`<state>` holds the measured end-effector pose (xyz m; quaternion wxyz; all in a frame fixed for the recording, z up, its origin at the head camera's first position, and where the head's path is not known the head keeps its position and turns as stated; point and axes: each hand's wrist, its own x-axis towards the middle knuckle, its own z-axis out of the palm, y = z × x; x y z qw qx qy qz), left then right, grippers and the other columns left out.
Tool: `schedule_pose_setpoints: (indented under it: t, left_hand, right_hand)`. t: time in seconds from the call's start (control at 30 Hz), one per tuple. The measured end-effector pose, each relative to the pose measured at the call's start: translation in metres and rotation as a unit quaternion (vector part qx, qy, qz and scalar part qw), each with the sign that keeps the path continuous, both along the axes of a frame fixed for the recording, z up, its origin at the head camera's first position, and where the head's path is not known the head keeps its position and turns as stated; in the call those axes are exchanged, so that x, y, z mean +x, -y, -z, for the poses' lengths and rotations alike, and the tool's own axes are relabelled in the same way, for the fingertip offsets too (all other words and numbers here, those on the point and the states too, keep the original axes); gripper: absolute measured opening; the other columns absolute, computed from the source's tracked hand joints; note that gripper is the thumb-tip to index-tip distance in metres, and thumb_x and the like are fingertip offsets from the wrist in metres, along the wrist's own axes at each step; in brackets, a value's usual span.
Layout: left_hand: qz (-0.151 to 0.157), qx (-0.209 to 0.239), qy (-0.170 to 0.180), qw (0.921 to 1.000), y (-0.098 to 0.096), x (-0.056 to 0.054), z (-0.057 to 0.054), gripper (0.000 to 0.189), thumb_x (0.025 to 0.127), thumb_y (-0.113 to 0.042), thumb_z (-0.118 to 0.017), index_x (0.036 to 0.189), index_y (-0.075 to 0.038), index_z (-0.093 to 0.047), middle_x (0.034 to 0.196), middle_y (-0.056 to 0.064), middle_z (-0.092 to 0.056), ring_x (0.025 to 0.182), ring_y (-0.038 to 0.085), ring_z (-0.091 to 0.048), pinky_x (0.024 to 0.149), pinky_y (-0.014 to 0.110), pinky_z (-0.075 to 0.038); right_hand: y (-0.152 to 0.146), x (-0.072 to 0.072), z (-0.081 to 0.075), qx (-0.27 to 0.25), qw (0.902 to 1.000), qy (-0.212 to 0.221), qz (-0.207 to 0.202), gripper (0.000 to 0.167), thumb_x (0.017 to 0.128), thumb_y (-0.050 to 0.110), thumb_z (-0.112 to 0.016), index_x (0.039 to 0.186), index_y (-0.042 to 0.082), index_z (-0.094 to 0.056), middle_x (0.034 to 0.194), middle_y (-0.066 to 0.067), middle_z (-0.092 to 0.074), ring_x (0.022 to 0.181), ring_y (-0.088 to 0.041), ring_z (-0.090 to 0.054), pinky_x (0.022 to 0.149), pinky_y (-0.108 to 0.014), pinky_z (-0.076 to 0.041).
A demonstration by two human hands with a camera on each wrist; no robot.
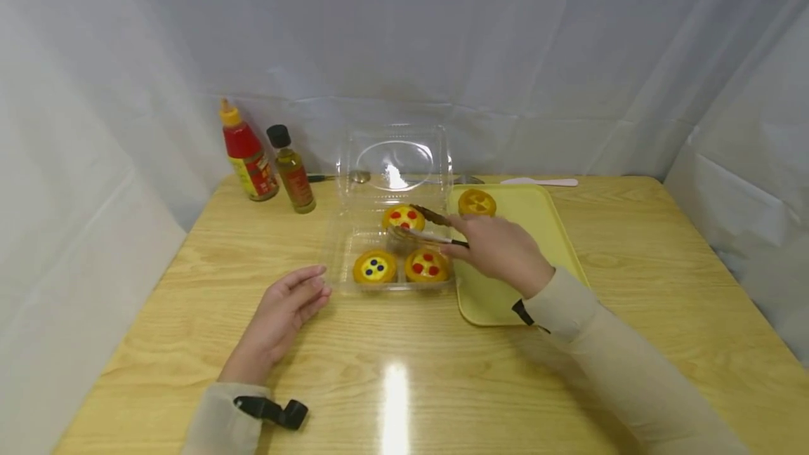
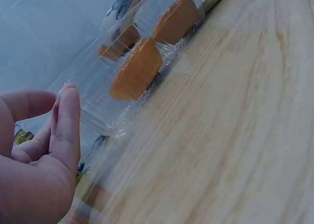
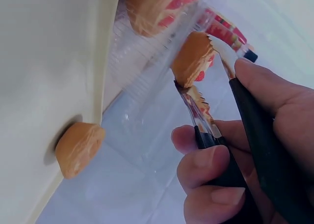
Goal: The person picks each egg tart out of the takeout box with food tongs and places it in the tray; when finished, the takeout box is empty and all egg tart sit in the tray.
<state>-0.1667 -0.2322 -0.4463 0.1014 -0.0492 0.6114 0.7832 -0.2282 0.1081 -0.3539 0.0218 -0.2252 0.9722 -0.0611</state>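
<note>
Nearest the camera it's just a person's pale left sleeve (image 1: 221,423) and right sleeve (image 1: 638,371), reaching in over a wooden table (image 1: 354,350). Star of the show is a red-dotted tart (image 1: 401,216), held in a pair of tongs (image 3: 267,145) over the back half of a clear plastic container (image 1: 363,237); can't tell if its underside touches anything. The right hand (image 1: 502,248) grips the tongs by their dark handles, jaws only as wide as the tart, one each side of it. The left hand (image 1: 287,311) is just beside the container's front left corner, fingers slightly bent, thumb tip close to them; honestly can't tell whether they're pinching the thin rim.

Front compartments: blue-dotted tart (image 1: 375,267) on the left, second red-dotted tart (image 1: 427,265) on the right. The lid (image 1: 395,160) is up at the back. Right beside the container is a yellow tray (image 1: 524,209) with a cross-patterned tart (image 1: 477,203) at its back left corner. Along the table's back edge there's a spoon (image 1: 360,176) behind the container and a pale knife (image 1: 540,182) behind the tray. Table's back left corner has a red squeeze bottle (image 1: 251,163) and a smaller black-capped bottle (image 1: 295,181), with white sheeting (image 1: 404,34) behind everything.
</note>
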Motion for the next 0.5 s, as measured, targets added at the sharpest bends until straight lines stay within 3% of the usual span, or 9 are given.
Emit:
schedule_pose_setpoints:
  t: [0.33, 0.5]
  left_hand:
    - [0.002, 0.001, 0.000, 1.0000, 0.000, -0.001, 0.000, 0.051, 0.101, -0.012, -0.058, 0.143, 0.009, -0.038, 0.113, 0.009, -0.061, 0.099, 0.012, -0.064, 0.093, 0.026, -0.054]
    - [0.005, 0.007, -0.004, 1.0000, -0.001, 0.001, 0.001, 0.050, 0.101, -0.011, -0.058, 0.143, 0.010, -0.038, 0.112, 0.007, -0.059, 0.099, 0.012, -0.064, 0.094, 0.026, -0.054]
  right_hand:
    - [-0.032, 0.015, -0.008, -0.035, 0.9975, -0.061, 0.010, 0.062, 0.096, 0.055, -0.055, 0.143, 0.013, -0.053, 0.130, -0.013, -0.062, 0.080, -0.028, -0.068, 0.060, -0.042, -0.058]
    - [-0.054, 0.019, -0.013, -0.027, 0.9963, -0.079, 0.020, 0.063, 0.098, 0.053, -0.055, 0.143, 0.010, -0.051, 0.122, -0.016, -0.064, 0.064, -0.020, -0.062, 0.049, -0.036, -0.052]
